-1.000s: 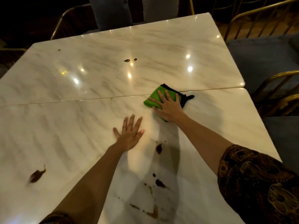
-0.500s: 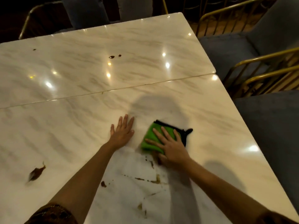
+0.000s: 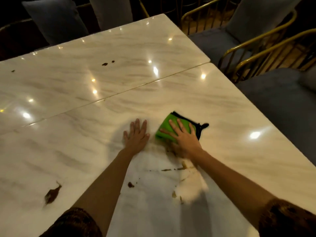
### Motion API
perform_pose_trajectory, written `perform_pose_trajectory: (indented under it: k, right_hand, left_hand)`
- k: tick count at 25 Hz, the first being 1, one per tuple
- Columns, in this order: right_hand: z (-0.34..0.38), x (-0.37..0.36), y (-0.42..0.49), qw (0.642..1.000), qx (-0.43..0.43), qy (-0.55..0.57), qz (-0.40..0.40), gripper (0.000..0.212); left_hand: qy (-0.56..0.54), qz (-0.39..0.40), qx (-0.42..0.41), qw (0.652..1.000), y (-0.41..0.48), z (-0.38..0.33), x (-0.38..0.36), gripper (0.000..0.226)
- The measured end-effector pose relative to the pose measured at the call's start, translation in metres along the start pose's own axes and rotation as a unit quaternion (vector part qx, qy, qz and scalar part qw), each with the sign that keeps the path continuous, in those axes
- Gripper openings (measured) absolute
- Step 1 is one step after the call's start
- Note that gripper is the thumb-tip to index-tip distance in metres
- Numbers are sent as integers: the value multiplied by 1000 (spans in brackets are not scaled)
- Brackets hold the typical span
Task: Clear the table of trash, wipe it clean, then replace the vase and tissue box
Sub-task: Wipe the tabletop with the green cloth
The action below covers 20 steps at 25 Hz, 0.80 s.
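Green cloth under right hand

The cloth is pressed onto the table under the right hand, just right of the flat-laid left hand.

Dim and amber-toned, lit from overhead. Speckled with pinpoint lamp glare across the glossy marble table. Shadowed softly around the left hand and toward the near edge. Smeared by motion blur at the right hand and green cloth. Nearly black behind the far chairs. Bowed by wide-angle distortion at the edges.
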State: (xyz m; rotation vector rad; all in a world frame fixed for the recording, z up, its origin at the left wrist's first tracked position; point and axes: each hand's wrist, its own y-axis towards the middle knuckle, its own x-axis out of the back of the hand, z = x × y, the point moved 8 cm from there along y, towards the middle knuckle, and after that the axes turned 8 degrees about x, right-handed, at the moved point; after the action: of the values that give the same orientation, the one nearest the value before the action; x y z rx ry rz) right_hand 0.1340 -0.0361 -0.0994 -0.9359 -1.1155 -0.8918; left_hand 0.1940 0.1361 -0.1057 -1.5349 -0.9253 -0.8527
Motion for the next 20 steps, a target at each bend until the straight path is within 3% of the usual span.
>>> perform_pose_trajectory:
  k: [3,6,14,17,20]
  right_hand:
    - [53,-18,-101,998,-22,3,-66,59]
    - [87,-33,-158,997,-27,3,-69,64]
    - [-15,-15,-53,996,-92,2,-14,56]
    - [-5,-12,-59,995,-99,10,-10,57]
    - [42,-26,-131,994,-93,35,-50,56]
  left_hand:
    - [5,17,-1,1000,-10,-12,3,58]
    - [19,22,-8,1000,-26,-21,-5,58]
    - [48,14,-25,998,-49,-12,-25,56]
    - [42,13,-36,998,-48,-10,-25,56]
    - [36,23,-39,998,-48,-12,-24,56]
